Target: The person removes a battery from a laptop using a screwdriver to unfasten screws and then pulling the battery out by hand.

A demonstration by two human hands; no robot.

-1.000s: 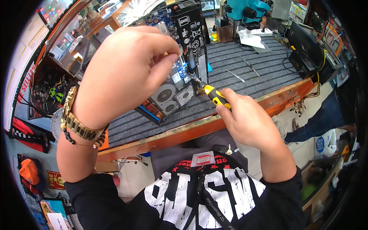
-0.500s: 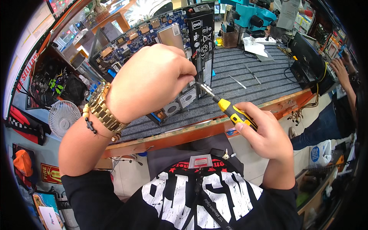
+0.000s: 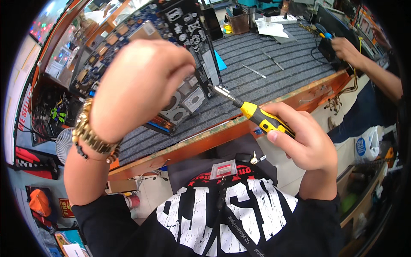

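Observation:
My right hand [image 3: 310, 139] grips a yellow and black screwdriver [image 3: 259, 118], its metal tip pointing up and left beside the lower corner of an opened laptop base. The laptop base stands upright and tilted on the striped grey mat [image 3: 239, 51], showing a blue circuit board [image 3: 100, 53] and a long black battery [image 3: 188, 25]. In front of the board, slightly blurred, my left hand [image 3: 139, 81] is closed with its fingertips pinched near the battery. Whatever those fingers hold, if anything, is hidden. Gold watch [image 3: 92, 135] and beads circle my left wrist.
Two slim metal tools, one a light strip [image 3: 254, 71], lie on the mat. Behind them are a brown holder [image 3: 238, 22] and white paper [image 3: 272, 29]. At right, a co-worker's hand [image 3: 346, 50] is beside a blue-handled tool [image 3: 327, 35]. A wooden edge [image 3: 295, 95] borders the bench.
In the picture, the laptop base and my left hand have shifted left, and the base leans more. The view has moved too. The co-worker's hand is now farther left, beside a blue-handled tool.

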